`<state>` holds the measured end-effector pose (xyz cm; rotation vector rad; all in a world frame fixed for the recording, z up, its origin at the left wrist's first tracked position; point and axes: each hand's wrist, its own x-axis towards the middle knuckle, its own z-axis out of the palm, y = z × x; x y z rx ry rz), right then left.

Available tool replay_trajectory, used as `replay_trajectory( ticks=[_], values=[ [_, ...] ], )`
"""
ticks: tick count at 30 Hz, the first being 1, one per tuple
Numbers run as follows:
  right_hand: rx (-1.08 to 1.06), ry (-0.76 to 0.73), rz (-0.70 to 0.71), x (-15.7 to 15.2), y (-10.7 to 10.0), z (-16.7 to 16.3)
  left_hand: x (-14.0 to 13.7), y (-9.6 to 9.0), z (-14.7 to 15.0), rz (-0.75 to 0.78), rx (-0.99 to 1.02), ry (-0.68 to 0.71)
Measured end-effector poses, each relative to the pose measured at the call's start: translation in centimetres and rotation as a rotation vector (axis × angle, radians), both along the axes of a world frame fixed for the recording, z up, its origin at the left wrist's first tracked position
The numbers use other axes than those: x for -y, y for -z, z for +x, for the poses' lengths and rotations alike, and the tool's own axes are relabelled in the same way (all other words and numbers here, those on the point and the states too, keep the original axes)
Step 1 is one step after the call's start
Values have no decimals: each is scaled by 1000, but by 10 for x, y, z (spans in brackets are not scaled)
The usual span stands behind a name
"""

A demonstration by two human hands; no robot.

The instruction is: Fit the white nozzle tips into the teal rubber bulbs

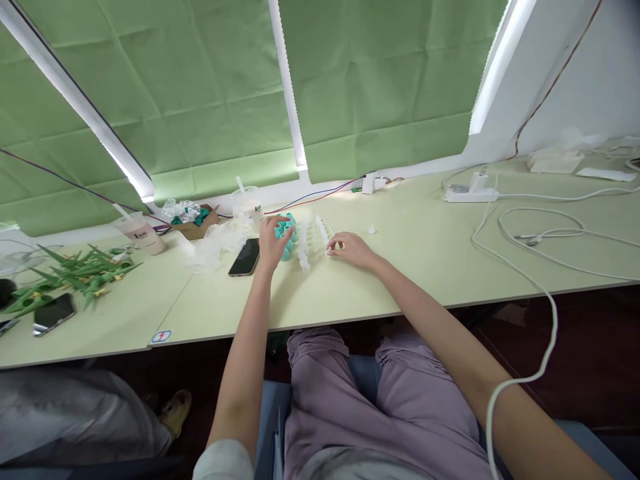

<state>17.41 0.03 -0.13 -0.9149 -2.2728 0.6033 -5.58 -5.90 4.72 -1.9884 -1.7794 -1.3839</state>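
My left hand (pixel 273 243) rests at the left side of a cluster of turquoise cup-shaped pieces (pixel 287 251). Its thumb and fingers are spread apart over the cluster, seemingly touching it. Just right of the cluster, a white knobbly strip (pixel 303 247) lies lengthwise on the table, with rows of small pale pieces beside it. A second white strip (pixel 322 230) lies farther right. At that strip's near end my right hand (pixel 353 249) is closed in a pinch, with a small white piece (pixel 329 251) at the fingertips. The piece's exact kind is too small to make out.
A phone (pixel 245 258) and crumpled clear plastic (pixel 213 247) lie left of my left hand. Behind are a cup with a straw (pixel 247 205) and a cardboard box (pixel 197 227). Green plastic stems (pixel 80 273) lie far left. A power strip (pixel 471 193) and white cables (pixel 543 287) are right.
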Motion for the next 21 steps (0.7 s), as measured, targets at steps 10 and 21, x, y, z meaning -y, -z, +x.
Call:
replay_trajectory(
  ticks=[10,21],
  values=[
    [-252,15,-102,-10,5,-2,39,10,-8,-285,-520,201],
    [-288,3,-135,-12,6,-3,41,9,13,-352,-531,281]
  ],
)
